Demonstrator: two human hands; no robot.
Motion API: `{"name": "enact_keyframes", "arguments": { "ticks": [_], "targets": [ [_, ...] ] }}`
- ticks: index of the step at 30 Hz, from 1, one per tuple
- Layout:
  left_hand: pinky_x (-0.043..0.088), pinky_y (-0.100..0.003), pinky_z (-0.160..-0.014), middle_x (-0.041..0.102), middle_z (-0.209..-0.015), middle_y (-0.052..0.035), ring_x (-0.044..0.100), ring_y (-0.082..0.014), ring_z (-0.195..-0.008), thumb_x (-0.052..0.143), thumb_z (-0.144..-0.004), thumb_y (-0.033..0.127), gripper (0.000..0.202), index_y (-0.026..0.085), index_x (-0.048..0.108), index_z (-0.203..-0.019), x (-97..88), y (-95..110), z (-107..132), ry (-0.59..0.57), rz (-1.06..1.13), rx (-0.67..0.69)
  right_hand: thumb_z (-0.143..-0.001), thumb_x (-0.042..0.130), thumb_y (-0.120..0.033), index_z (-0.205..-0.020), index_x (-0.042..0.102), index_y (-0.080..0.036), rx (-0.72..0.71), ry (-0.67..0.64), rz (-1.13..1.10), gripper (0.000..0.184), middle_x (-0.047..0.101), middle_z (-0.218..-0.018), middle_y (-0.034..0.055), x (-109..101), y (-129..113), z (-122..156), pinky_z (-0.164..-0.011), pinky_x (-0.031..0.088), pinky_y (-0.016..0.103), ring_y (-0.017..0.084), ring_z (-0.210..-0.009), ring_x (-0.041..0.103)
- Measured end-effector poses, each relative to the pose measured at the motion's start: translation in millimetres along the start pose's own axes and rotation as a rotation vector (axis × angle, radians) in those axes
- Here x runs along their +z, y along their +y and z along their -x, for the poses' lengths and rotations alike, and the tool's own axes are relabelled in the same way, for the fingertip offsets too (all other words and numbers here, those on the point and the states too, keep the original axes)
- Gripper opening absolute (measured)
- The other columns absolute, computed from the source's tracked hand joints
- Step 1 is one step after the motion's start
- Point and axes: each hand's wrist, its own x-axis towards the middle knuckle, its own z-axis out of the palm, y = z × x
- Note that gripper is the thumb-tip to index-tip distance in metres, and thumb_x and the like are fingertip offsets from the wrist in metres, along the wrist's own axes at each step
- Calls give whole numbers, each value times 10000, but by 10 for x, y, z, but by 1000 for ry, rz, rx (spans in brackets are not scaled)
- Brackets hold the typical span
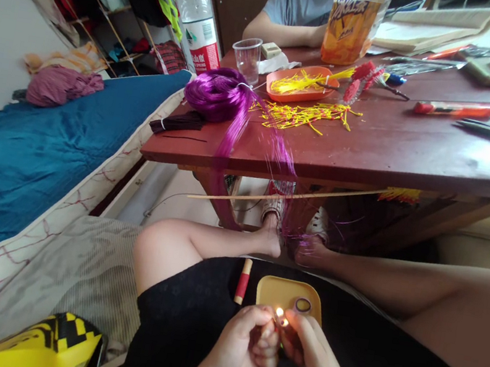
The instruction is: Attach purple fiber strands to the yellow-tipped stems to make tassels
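Observation:
My left hand [243, 349] and my right hand [313, 354] meet over my lap, both with fingers curled in. A small flame [280, 312] burns where their fingertips come together. What each hand grips is hidden by the fingers. Just beyond the hands a yellow tray [274, 292] lies on my black skirt, with a small ring-shaped thing [302, 305] on it. A red and cream spool [242, 281] lies left of the tray. Purple strands [236, 125] hang from a purple bundle [216, 92] on the table down toward my feet.
A brown table [395, 152] carries yellow strips [303, 116], an orange tray [275, 91], a plastic cup [247, 57], a snack bag [348, 28] and tools. Another person's arm [280, 31] rests at its far side. A thin stick [284, 197] runs under the table edge. A blue-covered bed [33, 154] lies left.

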Motion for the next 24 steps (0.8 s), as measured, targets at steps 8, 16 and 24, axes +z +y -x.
{"name": "enact_keyframes", "arguments": {
  "ticks": [8, 16, 24],
  "targets": [
    [104, -171, -390, 290, -397, 82, 145, -32, -383, 613, -622, 266, 283, 162, 396, -471, -19, -6, -8, 2, 5, -15, -661, 550, -621, -480, 444, -184, 30, -39, 3, 484, 422, -540, -24, -46, 65, -63, -537, 337, 250, 129, -556, 381],
    [112, -171, -392, 294, -399, 82, 154, -34, -385, 604, -629, 261, 277, 164, 396, -475, -30, -8, -6, -6, 0, -16, -650, 568, -613, -523, 448, -185, 51, 19, -50, 462, 425, -544, -33, -22, 44, -41, -531, 344, 243, 123, -553, 391],
    [127, -158, -374, 303, -392, 80, 176, -26, -365, 624, -613, 284, 303, 163, 393, -457, -1, -3, -3, -4, 11, 9, -644, 581, -635, -552, 460, -188, 35, 40, -98, 472, 435, -549, -38, 56, -52, 19, -523, 369, 231, 117, -542, 403]
  ]
}}
